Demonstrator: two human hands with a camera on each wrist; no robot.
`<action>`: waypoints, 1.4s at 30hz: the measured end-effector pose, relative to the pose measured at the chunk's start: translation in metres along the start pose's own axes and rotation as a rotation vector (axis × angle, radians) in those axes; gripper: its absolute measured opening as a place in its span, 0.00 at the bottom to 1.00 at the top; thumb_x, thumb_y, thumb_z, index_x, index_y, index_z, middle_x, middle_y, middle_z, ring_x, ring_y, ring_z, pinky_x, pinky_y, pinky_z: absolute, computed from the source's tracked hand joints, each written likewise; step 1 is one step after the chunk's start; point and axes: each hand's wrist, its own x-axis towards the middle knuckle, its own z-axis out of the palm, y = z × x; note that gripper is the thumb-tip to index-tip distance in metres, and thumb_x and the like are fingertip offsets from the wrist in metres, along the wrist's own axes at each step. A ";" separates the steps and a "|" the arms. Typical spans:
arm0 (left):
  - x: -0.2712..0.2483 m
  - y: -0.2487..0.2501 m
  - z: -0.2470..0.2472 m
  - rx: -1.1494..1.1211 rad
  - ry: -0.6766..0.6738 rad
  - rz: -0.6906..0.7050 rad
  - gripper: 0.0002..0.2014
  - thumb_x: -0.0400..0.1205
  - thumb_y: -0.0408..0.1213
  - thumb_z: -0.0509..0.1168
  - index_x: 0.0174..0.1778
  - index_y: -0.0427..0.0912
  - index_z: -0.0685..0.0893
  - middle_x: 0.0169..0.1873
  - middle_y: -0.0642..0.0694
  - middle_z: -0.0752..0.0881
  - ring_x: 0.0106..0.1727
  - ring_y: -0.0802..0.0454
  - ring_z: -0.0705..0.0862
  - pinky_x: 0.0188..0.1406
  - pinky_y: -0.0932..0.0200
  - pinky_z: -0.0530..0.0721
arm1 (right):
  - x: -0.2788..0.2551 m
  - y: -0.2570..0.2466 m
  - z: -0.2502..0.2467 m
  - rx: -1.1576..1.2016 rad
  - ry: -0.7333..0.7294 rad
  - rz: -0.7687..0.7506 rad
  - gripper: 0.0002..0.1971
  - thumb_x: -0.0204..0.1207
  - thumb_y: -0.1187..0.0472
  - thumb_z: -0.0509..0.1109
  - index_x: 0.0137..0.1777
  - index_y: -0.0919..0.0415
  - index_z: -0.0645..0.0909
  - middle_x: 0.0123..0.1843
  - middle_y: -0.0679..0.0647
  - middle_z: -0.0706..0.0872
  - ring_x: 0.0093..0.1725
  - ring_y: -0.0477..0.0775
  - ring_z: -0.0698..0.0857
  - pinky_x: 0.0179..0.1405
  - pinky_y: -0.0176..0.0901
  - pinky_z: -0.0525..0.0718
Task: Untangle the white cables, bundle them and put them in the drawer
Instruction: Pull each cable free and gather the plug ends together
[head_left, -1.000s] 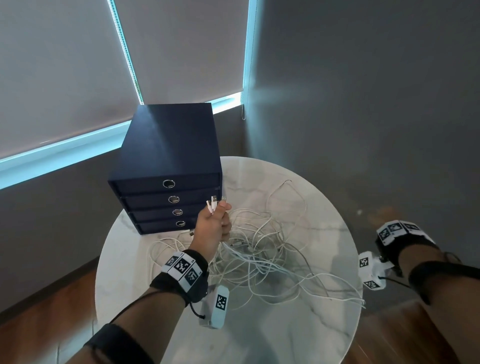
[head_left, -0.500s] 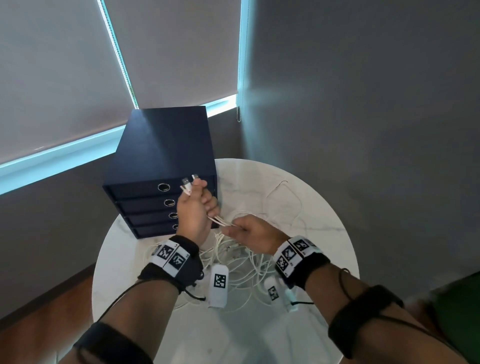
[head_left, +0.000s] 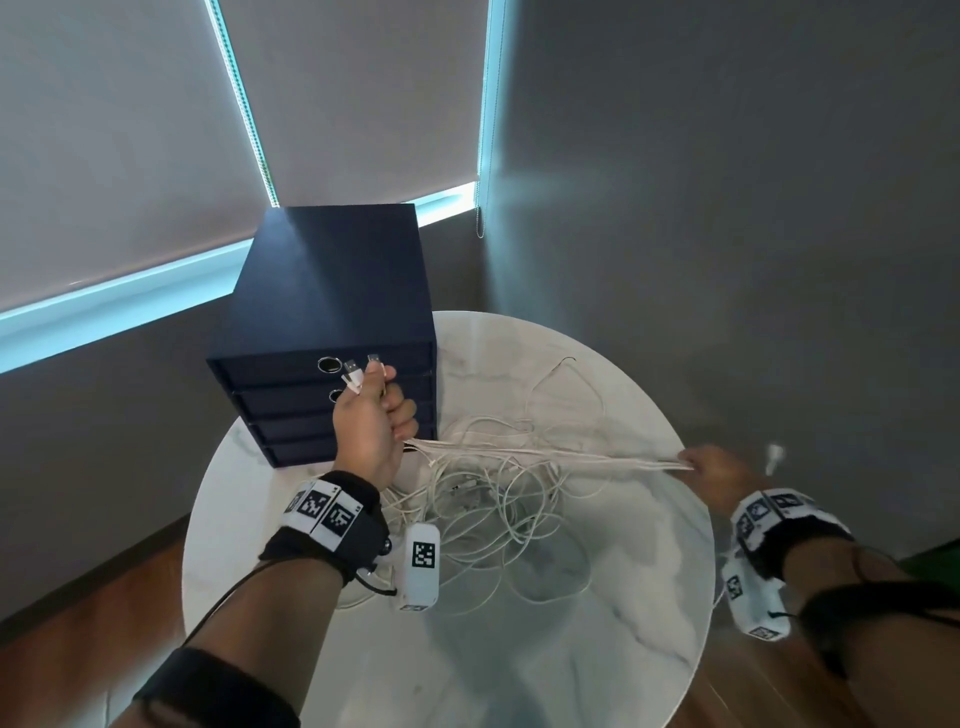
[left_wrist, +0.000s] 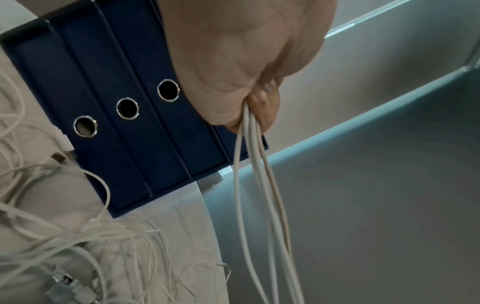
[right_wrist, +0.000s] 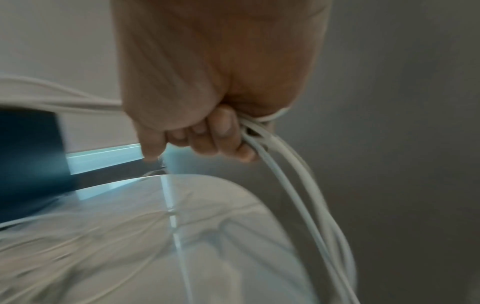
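Note:
My left hand (head_left: 375, 415) grips several white cables (head_left: 545, 453) just below their USB plugs (head_left: 354, 372), held up in front of the dark blue drawer unit (head_left: 332, 312). In the left wrist view the cables (left_wrist: 253, 164) hang out of that fist. My right hand (head_left: 714, 470), at the table's right edge, grips the same strands, which run taut between the two hands. In the right wrist view the fingers (right_wrist: 223, 133) curl round the cables (right_wrist: 285, 164). A loose tangle of white cable (head_left: 498, 514) lies on the table below. All the unit's drawers are closed.
The round white marble table (head_left: 571, 649) stands in a corner between grey walls, with drawn blinds behind the drawer unit. Wood floor shows at the lower left. Something green (head_left: 930, 558) sits low at the right edge.
My right hand came in from the right, took the cables near my left hand, then slid out along them to the table's right edge, pulling the strands straight. My left hand rose slightly.

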 end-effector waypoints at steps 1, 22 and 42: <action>0.000 0.001 -0.001 -0.003 -0.006 -0.016 0.15 0.92 0.44 0.55 0.40 0.45 0.76 0.22 0.53 0.64 0.19 0.59 0.58 0.13 0.66 0.58 | -0.002 0.012 -0.009 0.002 0.041 0.049 0.15 0.78 0.48 0.71 0.32 0.52 0.81 0.34 0.50 0.86 0.43 0.56 0.87 0.44 0.45 0.80; -0.026 -0.036 0.007 0.497 -0.303 -0.028 0.16 0.91 0.42 0.59 0.38 0.44 0.66 0.25 0.53 0.65 0.24 0.57 0.64 0.22 0.63 0.70 | 0.004 -0.127 0.008 0.155 -0.098 -0.286 0.15 0.82 0.56 0.65 0.67 0.47 0.78 0.69 0.48 0.83 0.67 0.51 0.82 0.71 0.52 0.78; -0.035 -0.036 0.007 0.649 -0.347 -0.026 0.13 0.85 0.18 0.48 0.51 0.31 0.76 0.27 0.40 0.75 0.27 0.50 0.74 0.26 0.57 0.77 | -0.047 -0.261 0.025 0.224 -0.028 -0.777 0.21 0.89 0.55 0.54 0.79 0.54 0.71 0.74 0.53 0.80 0.62 0.51 0.85 0.64 0.46 0.83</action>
